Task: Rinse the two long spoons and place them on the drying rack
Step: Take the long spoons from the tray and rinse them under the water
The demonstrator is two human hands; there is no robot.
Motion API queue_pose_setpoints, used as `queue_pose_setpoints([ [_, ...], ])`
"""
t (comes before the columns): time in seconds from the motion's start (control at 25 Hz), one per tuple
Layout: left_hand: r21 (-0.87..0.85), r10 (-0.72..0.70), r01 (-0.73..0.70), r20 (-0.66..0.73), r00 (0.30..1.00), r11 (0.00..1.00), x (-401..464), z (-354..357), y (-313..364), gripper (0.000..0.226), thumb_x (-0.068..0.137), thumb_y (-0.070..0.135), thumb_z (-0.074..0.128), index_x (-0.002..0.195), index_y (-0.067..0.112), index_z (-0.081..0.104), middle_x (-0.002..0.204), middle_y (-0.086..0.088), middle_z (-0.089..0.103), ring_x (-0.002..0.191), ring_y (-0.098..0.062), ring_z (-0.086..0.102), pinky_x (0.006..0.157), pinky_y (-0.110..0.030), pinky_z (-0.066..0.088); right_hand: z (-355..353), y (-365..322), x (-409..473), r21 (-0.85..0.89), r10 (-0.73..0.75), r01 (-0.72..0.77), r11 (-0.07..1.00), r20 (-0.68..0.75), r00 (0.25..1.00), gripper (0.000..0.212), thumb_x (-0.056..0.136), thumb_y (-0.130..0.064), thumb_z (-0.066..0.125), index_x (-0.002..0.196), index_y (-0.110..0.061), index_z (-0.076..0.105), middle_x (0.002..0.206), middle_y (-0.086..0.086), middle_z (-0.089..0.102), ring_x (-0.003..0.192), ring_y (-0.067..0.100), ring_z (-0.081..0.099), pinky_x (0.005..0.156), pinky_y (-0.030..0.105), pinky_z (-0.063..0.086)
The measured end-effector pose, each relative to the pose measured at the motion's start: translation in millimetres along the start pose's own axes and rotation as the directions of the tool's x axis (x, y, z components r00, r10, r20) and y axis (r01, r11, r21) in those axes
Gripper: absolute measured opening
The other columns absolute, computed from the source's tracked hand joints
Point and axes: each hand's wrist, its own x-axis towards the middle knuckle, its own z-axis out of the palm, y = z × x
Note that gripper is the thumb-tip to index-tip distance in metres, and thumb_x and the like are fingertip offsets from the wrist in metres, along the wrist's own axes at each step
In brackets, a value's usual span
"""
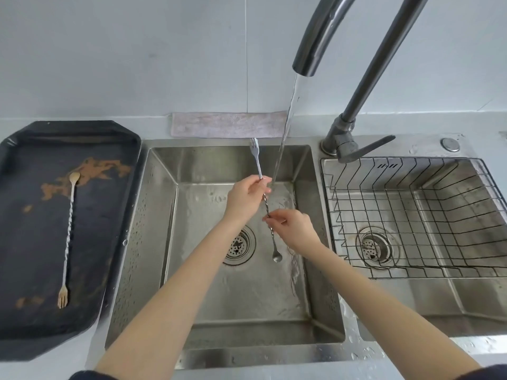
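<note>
Over the left sink basin (164, 215) I hold a long twisted metal spoon (273, 244), fork end up and bowl end down. My left hand (245, 196) grips its upper part just below the fork. My right hand (295, 229) pinches the twisted shaft lower down. Water from the faucet (318, 42) streams down beside my left hand's fingers and the shaft. A second long spoon (68, 237), smeared with brown residue, lies on the black tray (24, 270) at the left. The wire drying rack (411, 215) sits in the right basin with nothing in it.
A grey cloth (227, 124) lies along the wall behind the left basin. The faucet lever (367, 149) points right. Brown stains mark the tray. Drains show in both basins. Water drops dot the sink rim.
</note>
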Motion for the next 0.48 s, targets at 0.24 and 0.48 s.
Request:
queue_pose_setpoints([
  [0.24,-0.021,-0.262,0.264,0.075,0.962,0.964,4,10,-48,0.025,0.091,0.007,0.050,0.112,0.001,0.062,0.092,-0.008,0.063,0.083,-0.019,0.059,0.063,-0.015,0.049,25,24,10,-0.085,0.113,-0.104,0.991,0.100,0.989,0.025,0.091,-0.025,0.053,0.109,-0.016,0.069,0.106,0.009,0.073,0.104,0.023,0.063,0.087,0.027,0.047],
  [0.48,-0.084,-0.497,0.523,0.215,0.841,0.848,2,21,-78,0.033,0.092,0.001,0.045,0.124,0.000,0.052,0.118,-0.018,0.062,0.066,-0.002,0.058,0.059,-0.013,0.045,49,48,23,-0.119,0.231,-0.215,0.969,0.140,0.963,0.022,0.087,-0.017,0.054,0.100,-0.011,0.071,0.099,0.018,0.072,0.098,0.033,0.064,0.085,0.033,0.050],
])
